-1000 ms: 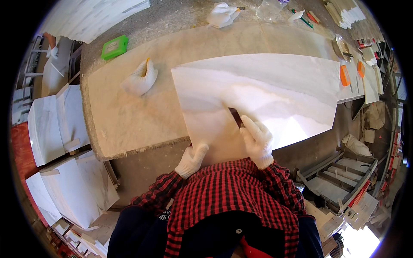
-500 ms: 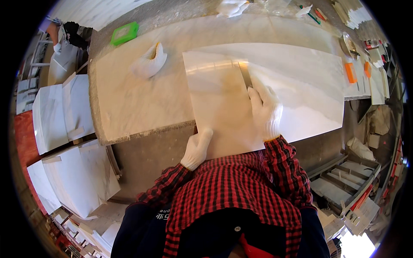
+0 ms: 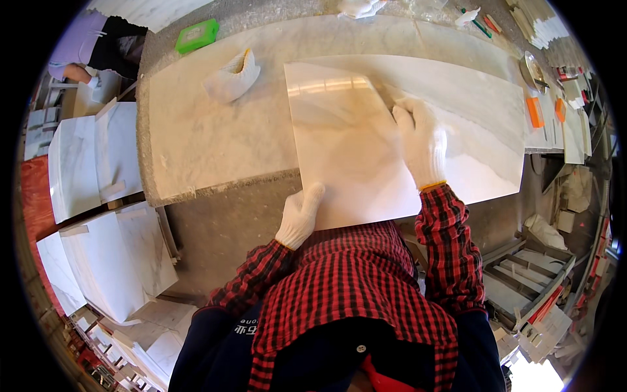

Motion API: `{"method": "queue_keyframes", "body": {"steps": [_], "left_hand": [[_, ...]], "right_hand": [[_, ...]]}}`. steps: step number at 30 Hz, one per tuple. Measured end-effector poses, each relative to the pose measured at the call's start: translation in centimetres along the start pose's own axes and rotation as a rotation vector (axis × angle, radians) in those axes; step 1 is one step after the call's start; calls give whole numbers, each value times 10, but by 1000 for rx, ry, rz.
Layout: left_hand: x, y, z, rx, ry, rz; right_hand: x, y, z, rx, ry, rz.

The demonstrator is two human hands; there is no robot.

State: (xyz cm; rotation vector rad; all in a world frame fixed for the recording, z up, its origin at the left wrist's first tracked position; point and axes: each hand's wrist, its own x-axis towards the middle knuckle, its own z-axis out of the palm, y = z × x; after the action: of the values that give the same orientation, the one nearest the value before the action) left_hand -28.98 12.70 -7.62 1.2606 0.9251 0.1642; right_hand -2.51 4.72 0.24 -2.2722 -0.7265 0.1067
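Observation:
A large polished pale stone slab (image 3: 353,157) with soft brown-grey veining lies in front of me, its near edge jutting past the worktop towards my body. My left hand (image 3: 300,214), in a white knitted glove, grips its near left edge, thumb on top and the other fingers hidden beneath. On the slab's polished face, right of its middle, sits my gloved right hand (image 3: 424,140). Its fingers are curled together; whatever may be between them is hidden. A dark smear, perhaps a reflection, shows just beyond the fingertips. A cupped white knitted glove (image 3: 234,78) lies left of the slab.
Beneath is a wide stone worktop (image 3: 215,144). A green box (image 3: 197,36) stands at its far left. Two orange blocks (image 3: 535,112) and a metal bowl (image 3: 532,68) are at right. More slabs (image 3: 117,258) stand at left; a co-worker (image 3: 98,46) bends beyond them.
My right hand has slid right across the slab, its fingers now more curled. The left hand keeps its hold on the edge. The co-worker at far left shows more in view.

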Motion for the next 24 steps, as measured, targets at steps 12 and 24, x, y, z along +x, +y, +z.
{"method": "queue_keyframes", "body": {"steps": [12, 24], "left_hand": [[3, -7, -5, 33, -25, 12], [1, 4, -4, 31, -50, 31]], "right_hand": [[-19, -29, 37, -370, -100, -197], [-26, -31, 40, -312, -48, -276]]}}
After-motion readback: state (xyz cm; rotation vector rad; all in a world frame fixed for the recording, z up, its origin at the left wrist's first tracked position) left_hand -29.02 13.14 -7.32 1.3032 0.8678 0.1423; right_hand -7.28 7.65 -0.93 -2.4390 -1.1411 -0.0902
